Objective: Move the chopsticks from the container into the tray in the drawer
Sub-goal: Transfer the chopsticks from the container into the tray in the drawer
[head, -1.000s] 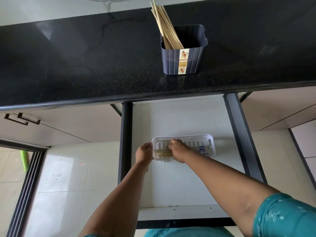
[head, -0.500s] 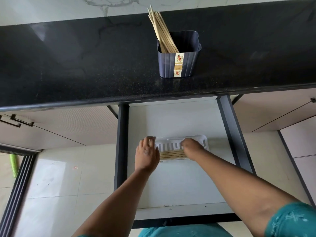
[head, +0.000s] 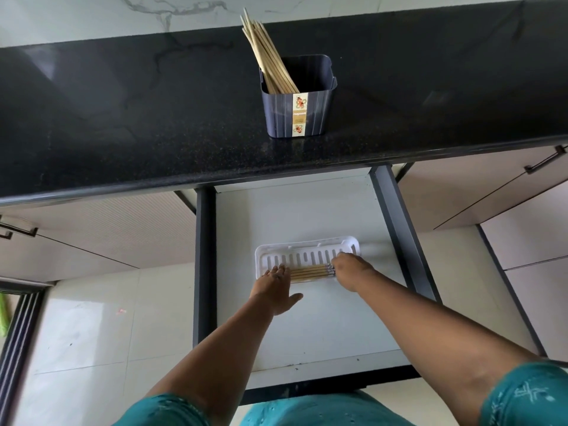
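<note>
- Up on the black countertop [head: 123, 118], the dark container [head: 296, 113] wears a cream label strip with flower pictures; its writing is too small to read.
- Loose chopsticks [head: 267, 63] lean out of its left corner.
- Below, the open drawer [head: 307, 318] has bare white floor all round the white slotted tray [head: 307, 256].
- A chopstick bundle [head: 309, 273] lies along the tray's near edge.
- Left hand [head: 273, 290] rests flat, fingers spread, on the bundle's left end.
- Right hand [head: 350, 269] covers the patterned end; its grip I cannot tell.
</note>
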Demonstrator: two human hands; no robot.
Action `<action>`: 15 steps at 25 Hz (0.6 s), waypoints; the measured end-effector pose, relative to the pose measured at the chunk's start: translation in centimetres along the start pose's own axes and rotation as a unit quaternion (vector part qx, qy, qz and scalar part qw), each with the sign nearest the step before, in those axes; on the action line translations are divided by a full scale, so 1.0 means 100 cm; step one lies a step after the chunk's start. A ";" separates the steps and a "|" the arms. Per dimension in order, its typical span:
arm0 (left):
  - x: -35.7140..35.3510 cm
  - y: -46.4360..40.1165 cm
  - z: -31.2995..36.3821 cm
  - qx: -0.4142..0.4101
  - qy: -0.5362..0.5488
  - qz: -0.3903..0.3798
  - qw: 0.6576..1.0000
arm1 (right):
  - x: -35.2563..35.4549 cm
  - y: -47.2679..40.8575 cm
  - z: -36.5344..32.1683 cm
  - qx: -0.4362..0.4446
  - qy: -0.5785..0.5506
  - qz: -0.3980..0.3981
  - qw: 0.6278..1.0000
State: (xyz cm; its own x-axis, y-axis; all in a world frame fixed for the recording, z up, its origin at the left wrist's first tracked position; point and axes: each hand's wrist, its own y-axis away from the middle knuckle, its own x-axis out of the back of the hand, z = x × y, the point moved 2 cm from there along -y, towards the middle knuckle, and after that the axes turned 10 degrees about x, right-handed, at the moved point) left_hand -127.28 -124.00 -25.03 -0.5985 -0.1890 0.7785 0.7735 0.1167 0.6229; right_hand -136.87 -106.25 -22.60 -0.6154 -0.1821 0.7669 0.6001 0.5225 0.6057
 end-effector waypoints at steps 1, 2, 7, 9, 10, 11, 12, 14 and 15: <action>0.000 0.001 -0.001 -0.001 0.000 0.009 1.000 | 0.001 0.002 -0.001 0.001 0.006 -0.005 1.000; -0.001 0.002 -0.002 -0.002 0.003 0.016 1.000 | 0.002 0.003 -0.003 0.003 0.010 -0.002 1.000; 0.020 0.013 -0.005 0.005 0.055 0.094 0.994 | 0.028 0.012 -0.014 0.013 0.013 0.088 0.996; 0.049 0.016 -0.004 0.016 0.069 0.184 0.980 | 0.050 0.013 -0.023 0.023 0.010 0.126 0.992; 0.065 0.017 -0.002 0.016 0.064 0.230 0.971 | 0.063 0.014 -0.031 0.033 0.013 0.145 0.989; 0.083 0.018 0.001 0.008 0.055 0.272 0.961 | 0.078 0.014 -0.040 0.041 0.014 0.171 0.984; 0.101 0.019 0.004 -0.004 0.051 0.309 0.950 | 0.092 0.013 -0.048 0.050 0.009 0.204 0.978; 0.143 0.021 0.012 -0.028 0.062 0.372 0.926 | 0.128 0.013 -0.063 0.059 0.003 0.263 0.963; 0.169 0.021 0.016 -0.036 0.072 0.398 0.914 | 0.149 0.014 -0.070 0.064 0.002 0.290 0.955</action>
State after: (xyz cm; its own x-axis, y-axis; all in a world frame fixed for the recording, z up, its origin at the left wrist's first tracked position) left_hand -136.08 -125.39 -10.49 0.1899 -0.1986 0.9615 0.9665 0.2103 -0.1474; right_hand -141.67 -114.07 -8.86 -0.1967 0.1656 0.9664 0.7719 0.6338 0.0485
